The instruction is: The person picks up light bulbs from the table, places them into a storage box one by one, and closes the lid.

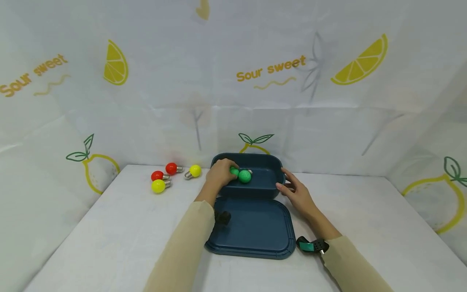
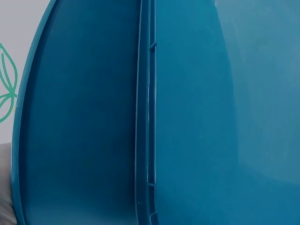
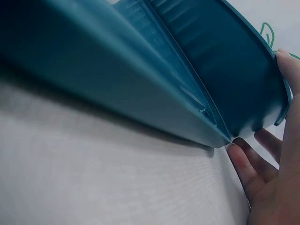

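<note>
My left hand point(image 1: 218, 173) reaches over the left side of a dark blue box point(image 1: 268, 192) in the head view. Its fingers pinch a green light bulb point(image 1: 234, 171), partly hidden by them. Close beside it inside the box is another green bulb point(image 1: 245, 176), its metal base pointing back right. My right hand point(image 1: 300, 198) touches the box's right end with spread fingers. In the right wrist view, the fingers point(image 3: 246, 166) rest low at the box's corner, and one digit meets the rim. The left wrist view shows mostly blue plastic, without the bulbs.
A flat blue lid point(image 1: 251, 227) lies in front of the box, under the left forearm. Left of the box are red bulbs point(image 1: 171, 168) and yellow bulbs point(image 1: 158, 186) on the white tabletop point(image 1: 120, 227). A patterned white cloth point(image 1: 164, 129) hangs behind.
</note>
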Motion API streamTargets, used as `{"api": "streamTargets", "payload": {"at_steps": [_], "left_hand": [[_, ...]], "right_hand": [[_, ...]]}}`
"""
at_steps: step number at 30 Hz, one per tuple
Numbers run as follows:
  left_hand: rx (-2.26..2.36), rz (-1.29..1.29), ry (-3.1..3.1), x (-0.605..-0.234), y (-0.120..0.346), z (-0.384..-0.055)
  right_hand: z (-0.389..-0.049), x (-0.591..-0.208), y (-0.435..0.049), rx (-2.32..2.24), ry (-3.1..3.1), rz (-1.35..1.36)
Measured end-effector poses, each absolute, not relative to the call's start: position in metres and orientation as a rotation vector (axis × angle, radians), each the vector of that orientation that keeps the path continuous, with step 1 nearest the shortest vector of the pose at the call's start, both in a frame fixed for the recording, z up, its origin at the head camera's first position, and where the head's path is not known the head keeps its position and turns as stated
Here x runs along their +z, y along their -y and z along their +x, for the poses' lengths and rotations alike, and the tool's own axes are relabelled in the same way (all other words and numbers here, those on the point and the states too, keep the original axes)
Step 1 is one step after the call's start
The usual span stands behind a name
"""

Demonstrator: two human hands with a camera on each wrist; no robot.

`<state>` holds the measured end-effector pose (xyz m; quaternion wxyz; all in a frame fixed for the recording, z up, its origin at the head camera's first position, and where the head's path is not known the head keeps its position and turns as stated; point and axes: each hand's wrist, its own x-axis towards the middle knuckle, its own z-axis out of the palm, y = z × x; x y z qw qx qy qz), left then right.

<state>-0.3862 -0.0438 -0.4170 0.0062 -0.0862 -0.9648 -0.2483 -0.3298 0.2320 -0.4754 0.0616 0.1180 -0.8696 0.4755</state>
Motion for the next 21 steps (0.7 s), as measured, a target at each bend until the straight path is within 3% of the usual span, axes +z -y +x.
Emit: {"api": "streamTargets", "payload": {"at_steps": [21], "left_hand": [[-0.947, -0.231, 2.831, -0.4198, 0.0474, -0.3833]], "right_hand": [[-0.3291, -0.4744, -0.2313, 1.419, 2.632, 0.369]]}}
